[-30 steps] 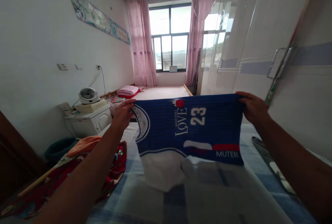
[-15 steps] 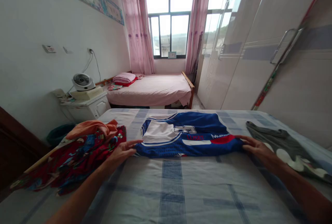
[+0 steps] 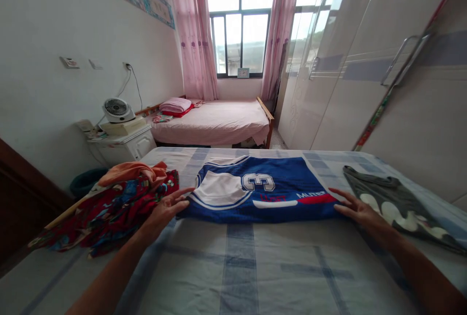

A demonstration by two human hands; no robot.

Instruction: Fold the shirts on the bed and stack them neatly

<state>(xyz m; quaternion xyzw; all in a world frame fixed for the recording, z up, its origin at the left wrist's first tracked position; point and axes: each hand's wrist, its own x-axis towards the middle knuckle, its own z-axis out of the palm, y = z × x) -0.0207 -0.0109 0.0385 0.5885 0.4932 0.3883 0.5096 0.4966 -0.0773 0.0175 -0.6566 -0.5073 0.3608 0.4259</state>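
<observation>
A blue and white sleeveless jersey (image 3: 280,165) with a white number 3 and a red and white stripe lies folded on the bed, its neck end to the left. My left hand (image 3: 168,209) is at the jersey's near left corner, fingers stretched out and apart, the tips touching or just beside the cloth. At the opposite near corner, my right hand (image 3: 359,210) has its fingers spread against the jersey's right edge. Neither hand shows cloth gripped between the fingers. The underside of the jersey is hidden.
A heap of red patterned and orange clothes (image 3: 134,203) lies left on the checked bedsheet (image 3: 239,266). A dark grey garment (image 3: 394,203) with white shapes lies right. Beyond are a pink bed (image 3: 226,118), a bedside cabinet (image 3: 136,144) with a fan (image 3: 118,109), and a glossy wardrobe (image 3: 339,62).
The jersey's near fold has flattened, and more of the number 3 and lettering shows. My fingers have spread at both corners. The view has shifted slightly.
</observation>
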